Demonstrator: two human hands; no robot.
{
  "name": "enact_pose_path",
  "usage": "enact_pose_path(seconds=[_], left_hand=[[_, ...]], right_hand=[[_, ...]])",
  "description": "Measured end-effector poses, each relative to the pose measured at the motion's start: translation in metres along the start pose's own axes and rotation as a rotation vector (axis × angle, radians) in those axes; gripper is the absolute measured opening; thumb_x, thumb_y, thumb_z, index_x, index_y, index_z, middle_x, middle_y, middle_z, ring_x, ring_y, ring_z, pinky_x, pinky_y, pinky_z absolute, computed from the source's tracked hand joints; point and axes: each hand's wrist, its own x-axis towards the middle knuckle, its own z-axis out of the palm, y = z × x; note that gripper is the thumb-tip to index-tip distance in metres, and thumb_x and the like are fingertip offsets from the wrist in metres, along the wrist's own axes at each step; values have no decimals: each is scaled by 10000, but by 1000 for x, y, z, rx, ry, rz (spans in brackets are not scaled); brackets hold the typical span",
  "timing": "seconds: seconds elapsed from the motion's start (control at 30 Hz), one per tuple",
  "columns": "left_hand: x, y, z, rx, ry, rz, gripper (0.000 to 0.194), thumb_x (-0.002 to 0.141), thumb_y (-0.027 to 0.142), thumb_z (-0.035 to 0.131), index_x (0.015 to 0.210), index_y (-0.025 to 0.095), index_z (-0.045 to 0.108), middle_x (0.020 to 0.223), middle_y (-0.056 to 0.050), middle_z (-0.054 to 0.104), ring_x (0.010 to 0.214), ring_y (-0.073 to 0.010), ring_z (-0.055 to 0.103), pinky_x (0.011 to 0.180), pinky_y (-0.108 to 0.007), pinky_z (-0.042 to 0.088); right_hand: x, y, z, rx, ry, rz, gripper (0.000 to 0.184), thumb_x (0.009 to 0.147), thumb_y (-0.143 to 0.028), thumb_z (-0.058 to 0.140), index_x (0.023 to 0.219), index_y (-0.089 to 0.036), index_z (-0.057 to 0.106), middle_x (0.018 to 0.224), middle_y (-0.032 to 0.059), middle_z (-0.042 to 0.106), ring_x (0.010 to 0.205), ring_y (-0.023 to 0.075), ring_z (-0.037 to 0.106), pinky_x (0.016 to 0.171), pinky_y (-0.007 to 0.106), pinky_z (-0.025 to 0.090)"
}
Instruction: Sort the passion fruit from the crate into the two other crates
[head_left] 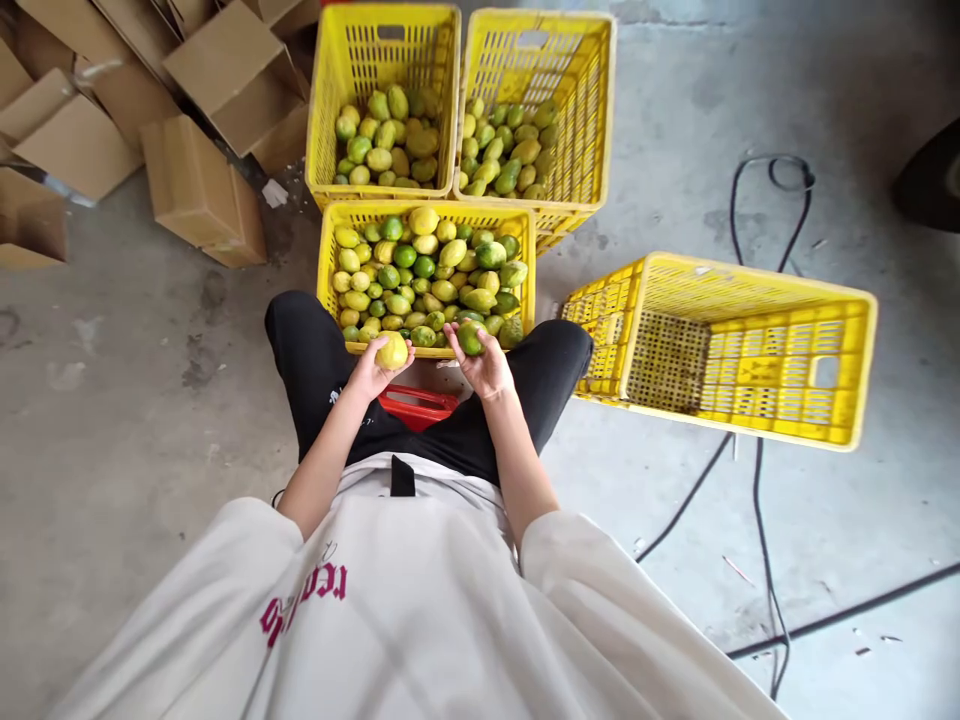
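A yellow lemon [392, 351] rests in my left hand [370, 373], with the fingers curled round it. My right hand [487, 368] holds a green lemon [471, 338], its fingers bent about the fruit. Both hands are just above the near edge of a yellow plastic crate [325, 275] between my knees. Many lemons [444, 291], from bright yellow to dark green, fill that crate close to its rim. Parts of both palms are hidden by the fruit.
Behind stand two yellow crates, the left one [319, 100] and the right one [604, 110], each part-filled with lemons. Another yellow crate [787, 290] stands at right, its slatted bottom visible. Cardboard boxes [199, 185] are heaped at upper left. Black cable [761, 520] crosses the concrete floor.
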Motion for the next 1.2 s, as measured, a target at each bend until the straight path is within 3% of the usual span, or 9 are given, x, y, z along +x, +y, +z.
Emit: enact_pose_path(seconds=[0.13, 0.23, 0.4, 0.53, 0.7, 0.8, 0.97, 1.07, 1.2], left_hand=[[-1, 3, -2, -8, -40, 65, 238, 945, 426, 724, 1060, 217, 710, 908, -58, 765, 906, -208, 785, 877, -333, 670], [-4, 7, -4, -4, -67, 153, 368, 947, 582, 667, 1036, 227, 709, 992, -87, 789, 1097, -269, 787, 960, -409, 665], [-5, 6, -2, 33, -74, 225, 292, 926, 513, 740, 1044, 250, 695, 1147, -87, 793, 1347, -321, 710, 1051, -464, 640], [2, 4, -5, -2, 4, 277, 308, 911, 556, 793, 1011, 282, 694, 1148, -51, 779, 1289, -278, 723, 956, -360, 672], [5, 7, -10, -149, 41, 342, 157, 944, 397, 734, 968, 254, 672, 1033, -32, 764, 1202, -205, 756, 961, -292, 667], [2, 8, -8, -102, -25, 295, 156, 962, 384, 707, 978, 231, 682, 1068, -50, 773, 1202, -193, 762, 963, -259, 651], [-3, 8, -6, 58, -56, 226, 363, 934, 602, 700, 989, 244, 698, 1066, -73, 784, 1173, -248, 769, 957, -343, 668], [-6, 8, -6, 87, -151, 205, 396, 949, 586, 634, 1065, 222, 737, 1195, -117, 805, 1295, -305, 737, 1019, -424, 652], [-6, 6, -5, 58, -243, 124, 260, 1012, 390, 588, 1074, 195, 748, 1245, -131, 819, 1347, -323, 728, 1011, -428, 645]], right_hand=[[1, -8, -3, 28, -9, 39, 272, 955, -519, 749, 1082, -294, 665, 1164, 53, 812, 1120, 223, 807, 750, 297, 726], [0, -9, -1, 93, -25, 53, 251, 999, -514, 662, 1071, -273, 652, 1163, 82, 809, 1095, 216, 803, 765, 299, 720], [3, -5, 2, 99, -8, -30, 190, 950, -416, 733, 1027, -267, 644, 1062, 56, 782, 1150, 241, 785, 941, 402, 723], [7, -3, -2, 29, 9, 34, 167, 920, -382, 762, 980, -273, 651, 922, 16, 711, 949, 178, 749, 813, 283, 706], [10, -2, -4, -3, -16, 21, 162, 908, -354, 757, 917, -263, 624, 894, 2, 694, 781, 133, 690, 675, 210, 649], [6, -4, -3, -59, -37, -25, 239, 932, -484, 725, 941, -262, 635, 909, 23, 719, 842, 173, 730, 752, 290, 690], [-5, -8, 7, -150, -135, -47, 434, 965, -596, 608, 1205, -249, 711, 1206, 122, 778, 1313, 327, 715, 1055, 606, 653], [-5, -7, 14, -121, -51, -14, 318, 1002, -522, 632, 1171, -267, 720, 1119, 77, 788, 1281, 274, 742, 1085, 525, 659], [-2, -3, 12, 28, 27, 38, 167, 977, -444, 716, 967, -280, 691, 864, 3, 744, 958, 187, 782, 896, 340, 720]])
